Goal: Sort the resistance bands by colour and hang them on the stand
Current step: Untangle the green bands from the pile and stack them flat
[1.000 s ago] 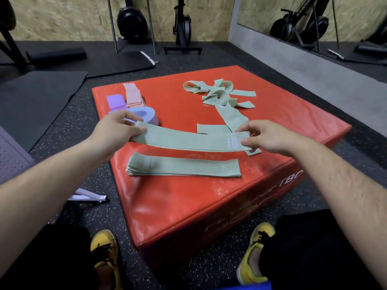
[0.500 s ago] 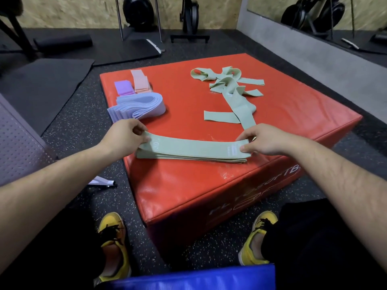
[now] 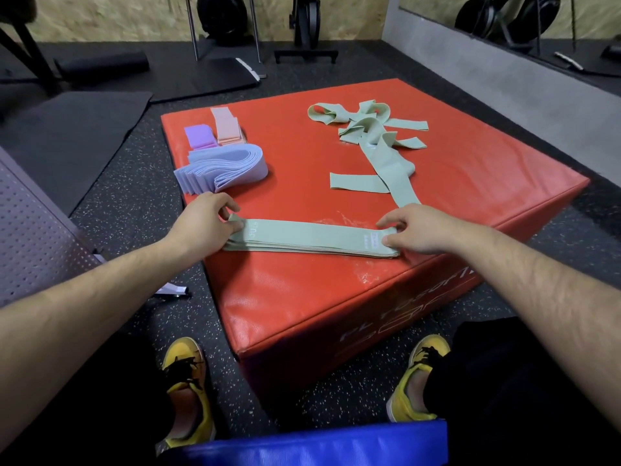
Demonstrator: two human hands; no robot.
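Left hand: my left hand [image 3: 205, 216] pinched the left end of the green stack [image 3: 309, 237].
Right hand: my right hand [image 3: 416, 230] gripped the stack's right end, thumb at the near edge.
Green stack: it lay flat along the near side of the red block [image 3: 302, 297].
Loose green bands [image 3: 369, 136]: tangled, farther back on the right.
Lilac bands [image 3: 225, 166]: folded just beyond my left hand.

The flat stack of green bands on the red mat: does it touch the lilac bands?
No, the stack of green bands lies apart from the lilac bands, with bare red mat between them.
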